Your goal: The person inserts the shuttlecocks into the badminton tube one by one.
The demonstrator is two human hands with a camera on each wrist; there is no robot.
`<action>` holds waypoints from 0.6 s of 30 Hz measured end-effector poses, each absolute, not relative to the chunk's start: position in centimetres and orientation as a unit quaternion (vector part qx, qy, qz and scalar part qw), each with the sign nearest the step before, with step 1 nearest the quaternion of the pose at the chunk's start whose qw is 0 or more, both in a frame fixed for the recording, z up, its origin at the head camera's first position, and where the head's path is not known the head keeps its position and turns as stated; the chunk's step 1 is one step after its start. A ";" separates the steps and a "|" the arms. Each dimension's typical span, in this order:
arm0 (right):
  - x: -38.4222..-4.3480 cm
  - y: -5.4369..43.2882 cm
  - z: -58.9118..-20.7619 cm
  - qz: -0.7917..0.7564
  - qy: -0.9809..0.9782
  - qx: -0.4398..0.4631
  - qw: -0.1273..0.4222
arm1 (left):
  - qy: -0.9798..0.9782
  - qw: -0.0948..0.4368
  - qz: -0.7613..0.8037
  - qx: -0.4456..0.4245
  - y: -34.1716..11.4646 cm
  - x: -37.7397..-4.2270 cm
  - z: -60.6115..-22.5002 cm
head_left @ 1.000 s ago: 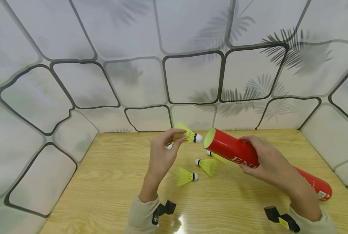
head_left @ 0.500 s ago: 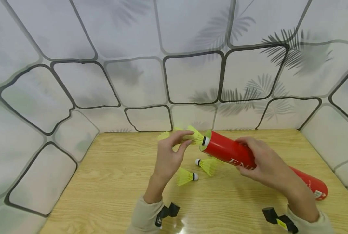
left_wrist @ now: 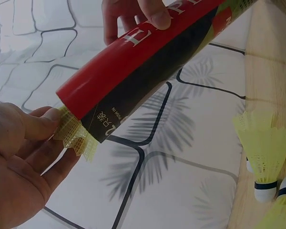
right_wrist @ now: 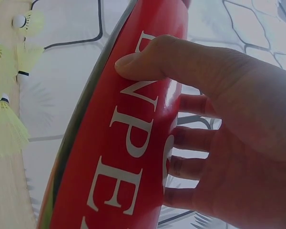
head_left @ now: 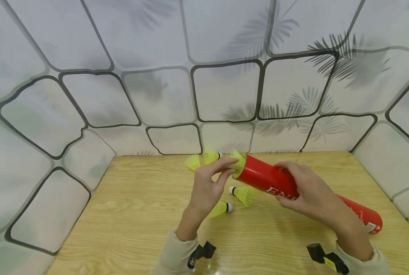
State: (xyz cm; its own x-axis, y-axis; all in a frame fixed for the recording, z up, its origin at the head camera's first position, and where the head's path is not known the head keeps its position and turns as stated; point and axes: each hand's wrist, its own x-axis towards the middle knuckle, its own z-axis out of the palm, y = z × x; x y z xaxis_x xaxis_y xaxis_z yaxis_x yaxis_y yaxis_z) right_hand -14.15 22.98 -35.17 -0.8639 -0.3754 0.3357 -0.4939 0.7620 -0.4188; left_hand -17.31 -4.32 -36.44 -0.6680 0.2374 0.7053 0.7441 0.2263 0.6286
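My right hand [head_left: 311,191] grips a red shuttlecock tube [head_left: 263,173] round its middle, thumb on top in the right wrist view. The tube is tilted above the table, its mouth facing up and left. My left hand [head_left: 209,187] pinches the skirt of a yellow shuttlecock [left_wrist: 76,136] between thumb and fingers. Most of that shuttlecock is inside the tube's mouth; only the skirt's edge sticks out, and its cork is hidden. White letters run along the red side of the tube, and a dark band shows in the left wrist view.
Several yellow shuttlecocks lie on the wooden table [head_left: 132,214]: one at the back [head_left: 211,156], one beside it [head_left: 193,162], and others below the hands, such as a shuttlecock [head_left: 242,194] with a white cork. A patterned cloth wall [head_left: 228,91] stands behind the table.
My left hand has moved right, carrying the shuttlecock cork first from outside the tube into its mouth. The tube has shifted slightly left and down in my right hand.
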 end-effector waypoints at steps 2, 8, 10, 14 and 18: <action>-14.1 22.9 -35.2 0.253 -0.931 0.233 0.117 | -0.742 0.237 -0.529 -0.336 -4.2 -17.3 -36.5; -14.1 23.0 -35.2 0.256 -0.931 0.232 0.118 | -0.729 0.221 -0.548 -0.346 -3.7 -17.2 -36.8; -14.0 23.0 -35.1 0.257 -0.931 0.231 0.120 | -0.722 0.208 -0.559 -0.350 -3.5 -17.3 -37.0; -14.0 23.1 -35.1 0.256 -0.930 0.233 0.124 | -0.717 0.181 -0.571 -0.356 -3.3 -17.3 -37.2; -14.1 23.1 -35.1 0.255 -0.930 0.235 0.124 | -0.728 0.153 -0.561 -0.362 -3.4 -17.3 -37.1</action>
State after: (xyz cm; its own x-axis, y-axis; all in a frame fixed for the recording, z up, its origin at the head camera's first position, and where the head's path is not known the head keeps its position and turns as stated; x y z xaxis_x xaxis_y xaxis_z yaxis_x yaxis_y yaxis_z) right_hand -14.07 23.14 -35.06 -0.8592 -0.3734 0.3499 -0.4995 0.7602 -0.4153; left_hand -17.26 -3.39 -37.14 -0.6910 0.3551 0.6296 0.6992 0.1074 0.7068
